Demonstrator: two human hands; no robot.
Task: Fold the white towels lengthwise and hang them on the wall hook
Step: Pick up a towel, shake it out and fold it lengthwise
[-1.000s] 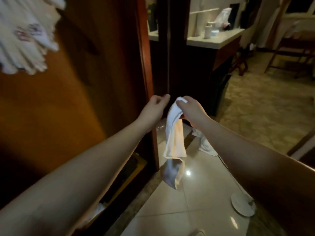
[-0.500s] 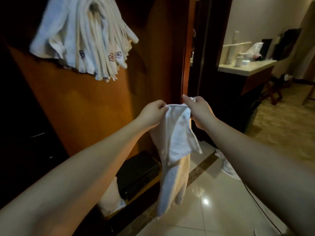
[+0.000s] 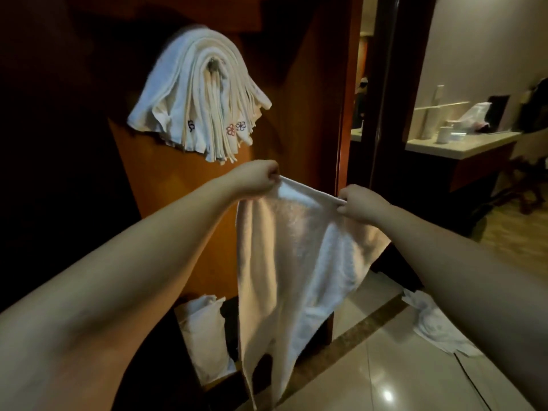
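Observation:
A white towel hangs spread in front of me, its top edge stretched between both hands. My left hand pinches the left top corner. My right hand pinches the right top corner, a little lower. Above and to the left, several folded white towels with small embroidered flowers drape over the wall hook on the orange wooden panel. The hook is mostly buried under them.
A loose white cloth lies on the tiled floor at the lower right. A white bag stands in a low dark compartment at the panel's foot. A counter with bottles is at the back right, past a dark door frame.
My hands have risen and moved apart, spreading the bunched towel open. My view has lifted, bringing the hook with its towels nearer the centre.

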